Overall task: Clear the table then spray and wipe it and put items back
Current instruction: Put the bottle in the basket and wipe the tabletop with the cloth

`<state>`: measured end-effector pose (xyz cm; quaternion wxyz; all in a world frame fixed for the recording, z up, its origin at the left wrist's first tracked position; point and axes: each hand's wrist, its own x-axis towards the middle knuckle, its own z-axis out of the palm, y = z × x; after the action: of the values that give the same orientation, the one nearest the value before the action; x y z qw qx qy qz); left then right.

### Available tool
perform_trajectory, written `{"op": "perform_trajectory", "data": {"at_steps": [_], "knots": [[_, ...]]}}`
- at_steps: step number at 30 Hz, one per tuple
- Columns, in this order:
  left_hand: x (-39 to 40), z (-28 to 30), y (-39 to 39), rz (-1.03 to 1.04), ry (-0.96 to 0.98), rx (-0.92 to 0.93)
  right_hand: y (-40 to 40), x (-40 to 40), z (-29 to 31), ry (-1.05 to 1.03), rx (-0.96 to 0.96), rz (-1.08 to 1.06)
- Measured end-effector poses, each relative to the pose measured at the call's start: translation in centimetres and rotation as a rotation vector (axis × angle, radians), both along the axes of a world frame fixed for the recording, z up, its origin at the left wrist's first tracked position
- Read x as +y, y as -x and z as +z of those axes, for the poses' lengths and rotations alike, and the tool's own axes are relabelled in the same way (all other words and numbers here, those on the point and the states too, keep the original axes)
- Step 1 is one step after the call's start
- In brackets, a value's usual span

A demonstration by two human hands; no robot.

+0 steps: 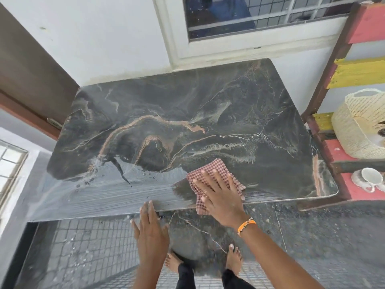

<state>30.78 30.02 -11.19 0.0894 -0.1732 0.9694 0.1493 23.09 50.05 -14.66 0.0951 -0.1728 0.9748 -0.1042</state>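
Note:
A dark marble-patterned table [187, 113] fills the middle of the head view, with nothing on it but a cloth. Its near left part is wet and streaked. A red-and-white checked cloth [210, 170] lies flat near the front edge, right of centre, one corner hanging over the edge. My right hand [218, 195] presses flat on the cloth, fingers spread. My left hand [151, 228] rests on the table's front edge, fingers extended, holding nothing.
A painted red and yellow shelf [354, 71] stands right of the table, holding a woven basket [356, 124] and a white cup [371, 176]. A wall with a window [250, 17] is behind the table. My bare feet [233, 259] stand on the dark floor.

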Motion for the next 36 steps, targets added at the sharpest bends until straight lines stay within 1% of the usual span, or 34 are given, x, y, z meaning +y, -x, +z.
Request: {"op": "perform_trajectory", "data": {"at_steps": [2,5,7,9,11,12,14,16,19,21,22,25,29,33,36], "knots": [[-0.7,0.2,0.1,0.008,0.018,0.012,1.0,2.2,-0.1,-0.053,0.021,-0.172],[-1.6,0.4,0.2,-0.070,0.104,0.030,0.3,3.4,0.4,-0.026,0.071,-0.541],[-2.2,0.3,0.2,-0.143,0.146,0.021,-0.9,1.8,0.5,0.010,0.073,-0.720],[-3.0,0.3,0.3,-0.202,0.168,0.002,-1.6,-1.0,0.4,0.022,0.029,-0.809],[-3.7,0.5,0.2,-0.259,0.214,-0.013,-1.8,-4.5,0.2,0.036,0.020,-0.806],[-4.0,0.6,0.1,-0.276,0.208,-0.020,-1.6,-6.3,0.2,0.043,0.030,-0.758],[-4.9,0.0,-0.2,-0.327,0.163,0.035,-1.7,-10.0,0.3,0.054,0.046,-0.608],[-5.2,-0.4,-0.5,-0.355,0.164,0.038,-2.0,-12.9,0.1,0.062,0.031,-0.418],[-4.6,-0.8,-0.9,-0.386,0.134,0.023,-2.4,-12.8,0.3,0.059,0.012,-0.160],[-3.5,-0.6,-1.1,-0.400,0.097,-0.029,-2.7,-10.5,0.2,0.060,0.036,-0.077],[-2.9,-0.6,-1.3,-0.430,0.088,-0.032,-2.8,-9.1,0.1,0.047,0.043,-0.070],[-0.9,-1.1,-1.5,-0.541,0.070,-0.005,-3.3,-4.0,0.0,0.000,0.037,-0.162],[1.8,-1.3,-1.2,-0.643,0.096,-0.011,-3.6,4.1,0.5,-0.061,0.003,-0.375],[3.9,-1.9,-1.3,-0.590,0.077,-0.066,-3.6,12.3,0.4,-0.071,0.002,-0.593],[4.7,-2.1,-1.7,-0.544,0.101,-0.100,-3.3,17.0,0.3,-0.070,0.026,-0.758]]}}
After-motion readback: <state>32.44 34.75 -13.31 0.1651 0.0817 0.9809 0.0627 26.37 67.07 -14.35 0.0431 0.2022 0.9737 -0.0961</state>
